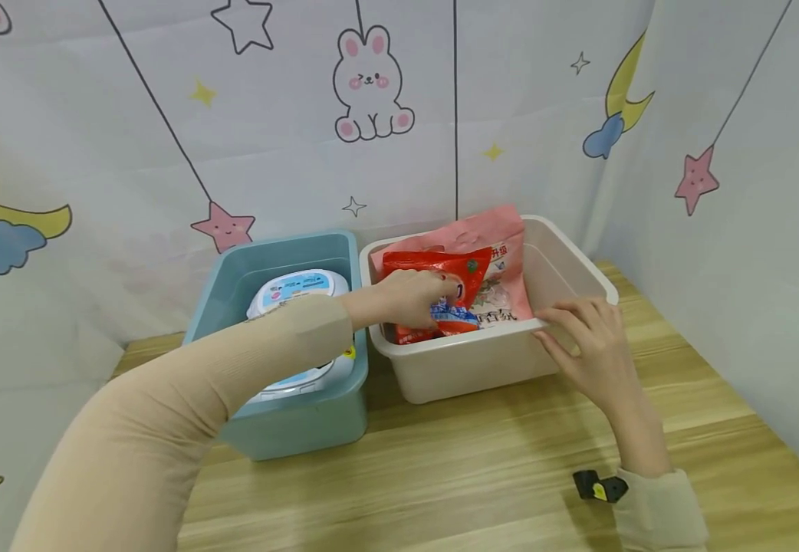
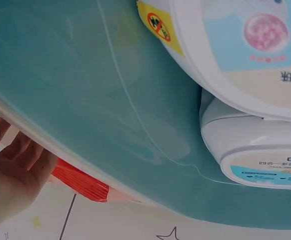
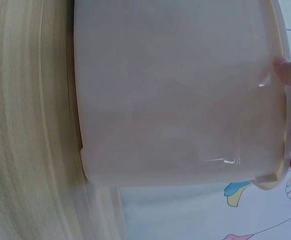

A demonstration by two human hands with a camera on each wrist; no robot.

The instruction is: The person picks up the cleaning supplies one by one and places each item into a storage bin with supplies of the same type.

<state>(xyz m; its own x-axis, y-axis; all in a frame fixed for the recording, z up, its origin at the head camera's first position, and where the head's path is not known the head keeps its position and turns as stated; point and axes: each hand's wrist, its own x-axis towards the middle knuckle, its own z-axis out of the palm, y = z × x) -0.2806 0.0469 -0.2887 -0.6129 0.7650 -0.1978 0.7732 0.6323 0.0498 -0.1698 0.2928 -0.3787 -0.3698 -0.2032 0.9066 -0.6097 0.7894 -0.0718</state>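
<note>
Two plastic bins stand side by side, a teal one (image 1: 303, 429) on the left and an off-white one (image 1: 482, 364) on the right. My left hand (image 1: 409, 299) reaches across the teal bin into the off-white one and grips a shiny red plastic bag (image 1: 434, 262) there, its fingers curled over the front. Behind the red bag leans a larger pink bag (image 1: 513, 230) with printed writing. At the front right of the off-white bin, my right hand (image 1: 593, 345) pinches the rim; its thumb (image 3: 288, 72) presses the outer wall and the fingers pass over the edge.
White lidded tubs (image 1: 299, 285) with blue labels lie in the teal bin under my left forearm. A small black clip-like piece (image 1: 600, 487) sits by the right sleeve. The wood-grain table (image 1: 441, 475) meets a patterned curtain (image 1: 289, 153) at the back.
</note>
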